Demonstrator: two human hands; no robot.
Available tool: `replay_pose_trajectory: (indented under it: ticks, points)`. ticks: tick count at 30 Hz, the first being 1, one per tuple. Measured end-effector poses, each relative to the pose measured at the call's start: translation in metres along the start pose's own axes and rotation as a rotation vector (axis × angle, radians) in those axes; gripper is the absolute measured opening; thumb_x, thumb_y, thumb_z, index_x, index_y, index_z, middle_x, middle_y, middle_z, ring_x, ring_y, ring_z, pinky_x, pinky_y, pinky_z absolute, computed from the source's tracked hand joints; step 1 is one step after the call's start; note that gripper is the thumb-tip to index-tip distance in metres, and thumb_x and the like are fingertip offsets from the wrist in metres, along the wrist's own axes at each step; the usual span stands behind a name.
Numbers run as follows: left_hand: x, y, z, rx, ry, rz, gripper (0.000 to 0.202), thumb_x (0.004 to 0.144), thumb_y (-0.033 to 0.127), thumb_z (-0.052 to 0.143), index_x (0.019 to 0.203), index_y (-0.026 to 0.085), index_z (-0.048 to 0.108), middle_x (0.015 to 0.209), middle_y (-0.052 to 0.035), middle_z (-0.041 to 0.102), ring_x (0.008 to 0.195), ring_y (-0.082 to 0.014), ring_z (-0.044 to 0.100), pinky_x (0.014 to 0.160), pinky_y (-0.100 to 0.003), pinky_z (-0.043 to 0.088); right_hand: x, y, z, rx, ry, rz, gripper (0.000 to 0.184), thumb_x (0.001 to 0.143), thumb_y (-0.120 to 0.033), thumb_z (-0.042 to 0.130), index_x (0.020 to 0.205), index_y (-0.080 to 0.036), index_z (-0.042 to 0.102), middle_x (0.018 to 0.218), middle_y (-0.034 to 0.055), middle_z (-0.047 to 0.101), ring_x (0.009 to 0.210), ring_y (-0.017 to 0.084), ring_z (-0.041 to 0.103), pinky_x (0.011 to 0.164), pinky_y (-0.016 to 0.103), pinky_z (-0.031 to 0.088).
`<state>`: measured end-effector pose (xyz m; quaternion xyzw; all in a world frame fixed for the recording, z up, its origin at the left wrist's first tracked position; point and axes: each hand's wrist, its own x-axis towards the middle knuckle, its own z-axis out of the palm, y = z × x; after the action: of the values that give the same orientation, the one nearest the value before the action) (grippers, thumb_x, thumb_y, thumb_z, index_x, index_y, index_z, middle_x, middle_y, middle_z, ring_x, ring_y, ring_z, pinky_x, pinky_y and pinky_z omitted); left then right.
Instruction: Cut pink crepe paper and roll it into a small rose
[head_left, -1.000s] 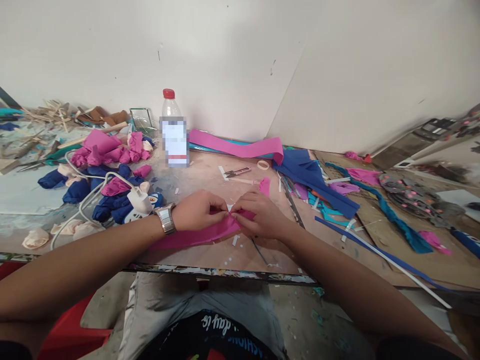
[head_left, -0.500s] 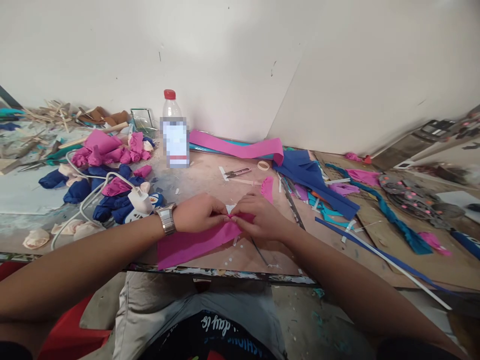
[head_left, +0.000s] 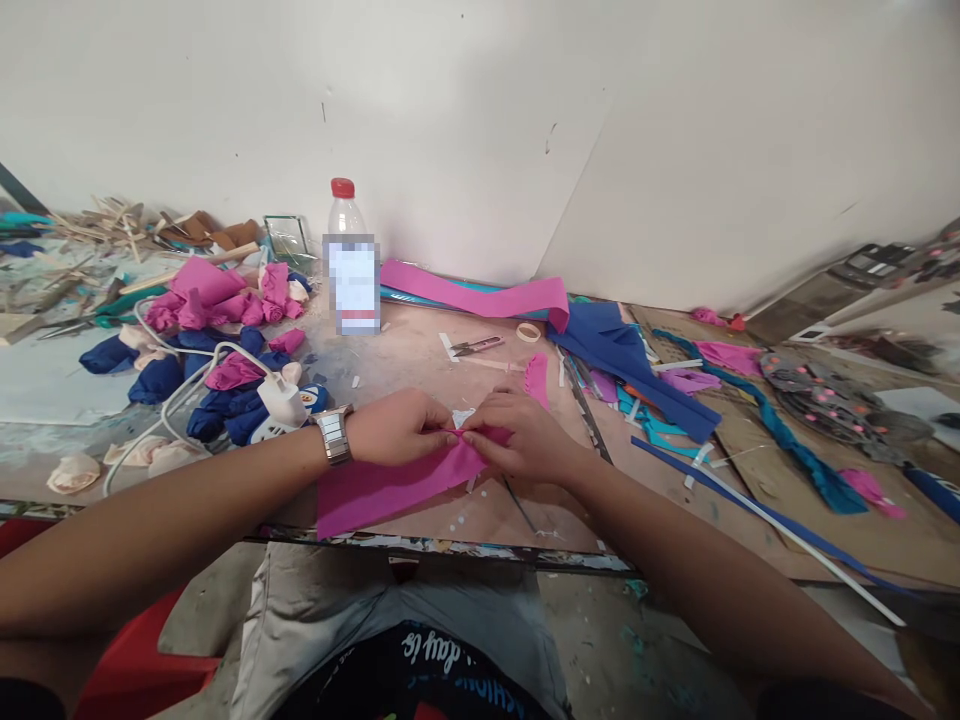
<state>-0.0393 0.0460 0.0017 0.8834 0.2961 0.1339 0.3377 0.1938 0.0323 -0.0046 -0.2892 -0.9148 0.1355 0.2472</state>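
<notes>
A strip of bright pink fabric (head_left: pixel 390 492) lies on the table near its front edge, its upper edge pinched between my two hands. My left hand (head_left: pixel 401 428), with a metal watch at the wrist, grips the edge between thumb and forefinger. Facing it, my right hand (head_left: pixel 521 435) pinches the same edge, the thumb tips almost touching. A short part of the strip is gathered at the pinch; a gathered pink end (head_left: pixel 535 380) shows beyond my right hand. Whether paper or fabric cannot be told surely. Small pink-handled thread snips (head_left: pixel 478 346) lie beyond the hands.
Rolled pink, blue and cream flowers (head_left: pixel 214 340) heap at the left, with a white cable and plug (head_left: pixel 283 400) over them. A red-capped bottle (head_left: pixel 343 215) stands near the wall. Blue strips (head_left: pixel 637 365) and a thin white stick (head_left: pixel 810 555) lie at the right.
The view has shifted very slightly. Both hands keep their pinch on the pink strip in nearly the same place.
</notes>
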Motion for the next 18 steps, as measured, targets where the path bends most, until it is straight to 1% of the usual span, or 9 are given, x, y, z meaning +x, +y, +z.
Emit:
replay_pose_trajectory:
  ticks: [6, 9, 13, 16, 18]
  points:
    - [0.0011, -0.0008, -0.0009, -0.104, -0.012, -0.044, 0.029, 0.092, 0.030, 0.050, 0.071, 0.015, 0.063, 0.059, 0.0039, 0.047, 0.056, -0.0102, 0.037, 0.055, -0.026, 0.027, -0.0005, 0.0022, 0.0026, -0.034, 0.084, -0.036, 0.012, 0.095, -0.026, 0.064, 0.092, -0.022, 0.075, 0.082, 0.0026, 0.078, 0.076, 0.017, 0.069, 0.085, 0.037, 0.045]
    - [0.0020, -0.0020, -0.0011, -0.133, -0.026, -0.048, 0.025, 0.089, 0.025, 0.048, 0.071, 0.016, 0.062, 0.060, 0.0040, 0.047, 0.057, -0.0103, 0.038, 0.055, -0.026, 0.027, 0.0004, 0.0022, 0.0025, -0.060, 0.098, -0.056, 0.012, 0.096, -0.027, 0.065, 0.094, -0.022, 0.075, 0.082, 0.0027, 0.078, 0.075, 0.017, 0.070, 0.084, 0.037, 0.045]
    - [0.0023, -0.0045, -0.0014, -0.192, -0.056, -0.070, 0.026, 0.090, 0.025, 0.045, 0.078, 0.016, 0.066, 0.060, 0.0038, 0.050, 0.055, -0.0105, 0.039, 0.055, -0.026, 0.030, 0.0019, 0.0008, 0.0012, -0.077, 0.109, -0.091, 0.011, 0.097, -0.027, 0.065, 0.094, -0.022, 0.074, 0.080, 0.0020, 0.078, 0.073, 0.017, 0.069, 0.084, 0.038, 0.044]
    - [0.0021, -0.0054, -0.0020, -0.267, -0.074, -0.105, 0.025, 0.088, 0.025, 0.047, 0.084, 0.016, 0.070, 0.061, 0.0031, 0.054, 0.054, -0.0110, 0.042, 0.054, -0.026, 0.032, 0.0020, 0.0002, 0.0004, -0.104, 0.118, -0.122, 0.011, 0.098, -0.026, 0.064, 0.094, -0.022, 0.073, 0.079, 0.0017, 0.077, 0.071, 0.016, 0.068, 0.084, 0.038, 0.042]
    - [0.0021, -0.0052, -0.0027, -0.315, -0.094, -0.123, 0.025, 0.088, 0.025, 0.048, 0.085, 0.016, 0.071, 0.060, 0.0028, 0.054, 0.053, -0.0111, 0.042, 0.053, -0.026, 0.033, 0.0016, 0.0002, 0.0000, -0.127, 0.117, -0.134, 0.010, 0.097, -0.026, 0.064, 0.094, -0.023, 0.073, 0.080, 0.0017, 0.077, 0.072, 0.016, 0.069, 0.085, 0.038, 0.042]
